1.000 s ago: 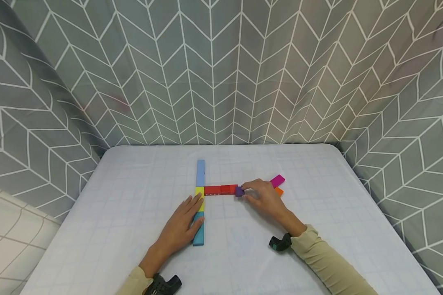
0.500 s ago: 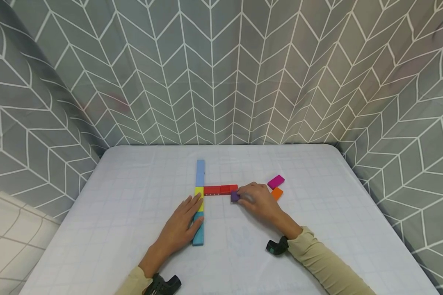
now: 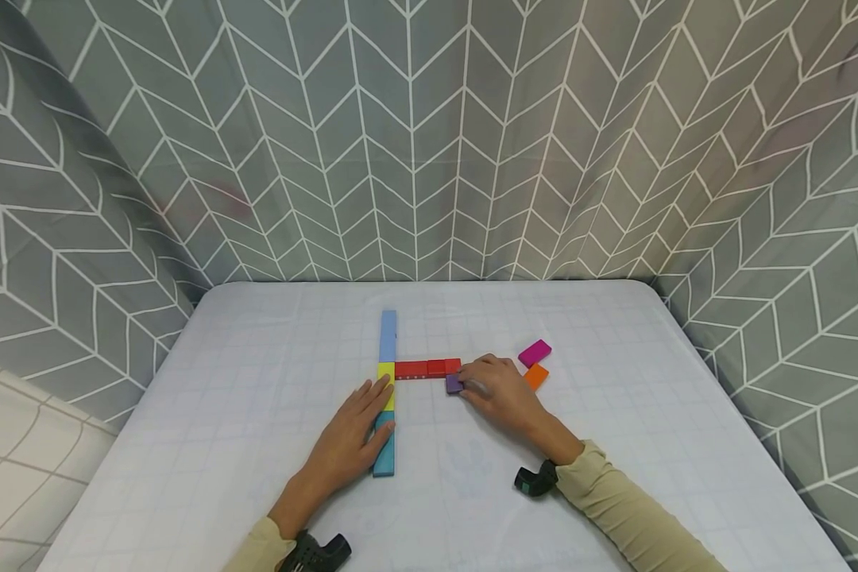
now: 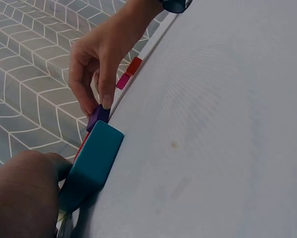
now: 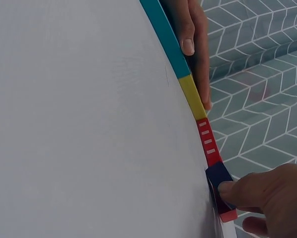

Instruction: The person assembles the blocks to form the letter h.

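Note:
In the head view, a purple block (image 3: pixel 454 384) lies at the near side of the right end of a row of red blocks (image 3: pixel 422 369). My right hand (image 3: pixel 504 395) pinches it between thumb and fingers, as the right wrist view also shows with the thumb (image 5: pixel 230 189) on its face. A light blue block (image 3: pixel 388 338), a yellow block (image 3: pixel 384 371) and a teal block (image 3: pixel 384 459) form a straight column, and the red row runs right from its yellow part. My left hand (image 3: pixel 346 445) rests on the yellow and teal blocks with its fingers extended.
Right of my right hand lie a magenta block (image 3: pixel 535 353) and an orange block (image 3: pixel 536 376). A white cloth with faint grid lines covers the table (image 3: pixel 257 357). Grey chevron-patterned curtains (image 3: pixel 436 159) hang behind it and along both sides.
My right hand has brought the purple block from the red row's right end to its near side, slightly left and towards me. The left hand stays in place.

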### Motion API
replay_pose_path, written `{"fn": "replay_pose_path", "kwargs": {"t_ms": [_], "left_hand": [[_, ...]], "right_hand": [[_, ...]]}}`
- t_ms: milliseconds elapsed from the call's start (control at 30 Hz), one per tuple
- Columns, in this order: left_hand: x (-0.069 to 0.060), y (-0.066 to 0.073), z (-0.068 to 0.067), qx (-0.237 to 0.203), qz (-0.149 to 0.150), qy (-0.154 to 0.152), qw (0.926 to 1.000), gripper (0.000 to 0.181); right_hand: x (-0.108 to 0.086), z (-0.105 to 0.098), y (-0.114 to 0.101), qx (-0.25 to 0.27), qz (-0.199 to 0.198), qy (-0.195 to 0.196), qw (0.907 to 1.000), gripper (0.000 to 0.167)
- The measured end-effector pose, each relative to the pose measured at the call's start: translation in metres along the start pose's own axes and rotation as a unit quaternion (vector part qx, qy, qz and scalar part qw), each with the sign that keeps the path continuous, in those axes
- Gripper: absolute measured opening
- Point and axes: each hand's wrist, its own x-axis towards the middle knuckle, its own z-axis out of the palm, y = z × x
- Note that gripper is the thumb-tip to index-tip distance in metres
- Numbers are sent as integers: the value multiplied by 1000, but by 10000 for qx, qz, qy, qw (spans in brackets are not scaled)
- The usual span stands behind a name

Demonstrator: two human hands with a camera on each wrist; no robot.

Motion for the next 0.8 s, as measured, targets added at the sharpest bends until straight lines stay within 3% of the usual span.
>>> {"fn": "replay_pose_path", "kwargs": {"t_ms": [233,467,800], "left_hand": [[0,0,0,35,-103,-101,9999,63],[-1,1,2,43,26,118,9999,63],[-1,0,1,59,74,145,9998,63]], "right_hand": [[-1,3,3,-229,-157,-22,9996,17],[-2,4,2,-134,53,-10,9999,16],[0,-9,0,-44,445,-138,9989,22]]}}
